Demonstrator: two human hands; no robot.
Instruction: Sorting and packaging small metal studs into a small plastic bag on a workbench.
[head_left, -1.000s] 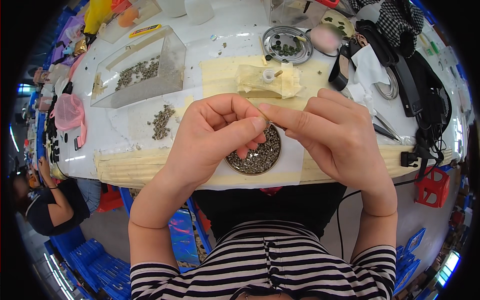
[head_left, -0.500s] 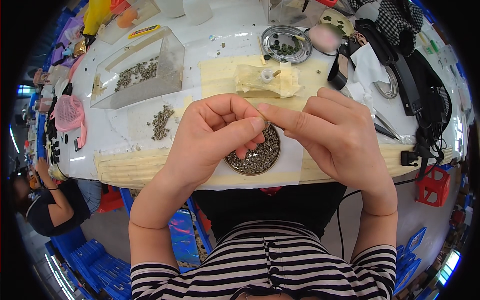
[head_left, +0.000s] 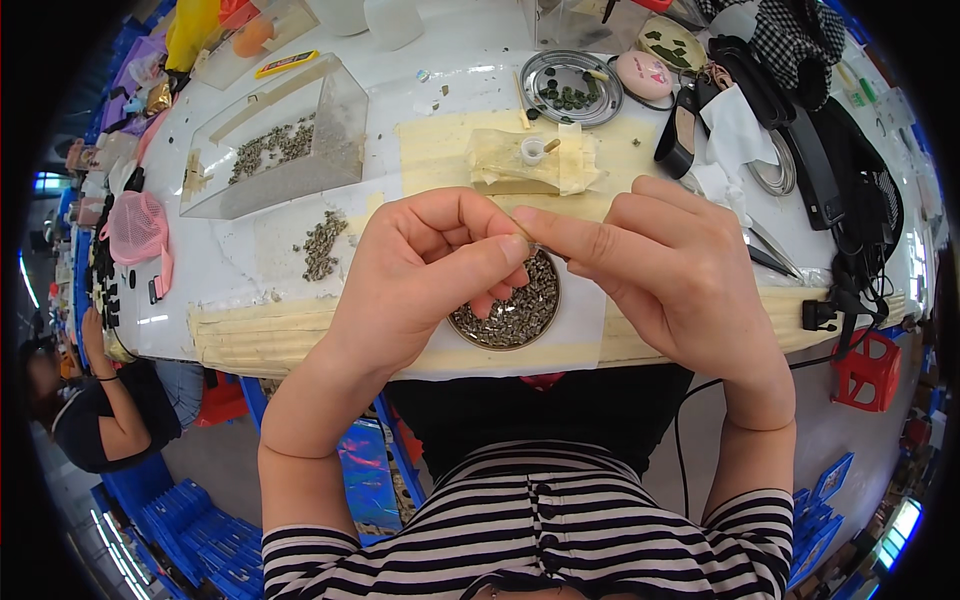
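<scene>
Both hands meet above a round dish full of small grey metal parts. My left hand pinches with thumb and forefinger; whatever sits between the tips is too small to name. Fingertip to fingertip with it, my right hand is closed in a pinch as well. A thin, yellowish, stick-like bit shows between the two hands, its kind unclear. Just beyond them stands a block wrapped in cream tape, with a small white cup on top. White paper lies under the dish.
A clear bin with small grey parts stands at the left, a loose pile of them before it. Behind the block sits a metal plate of dark green pieces. Tweezers and black straps lie right. Another person sits far left.
My hands hold nearly the same pose over the dish. At the far left, the other person's raised arm has shifted slightly.
</scene>
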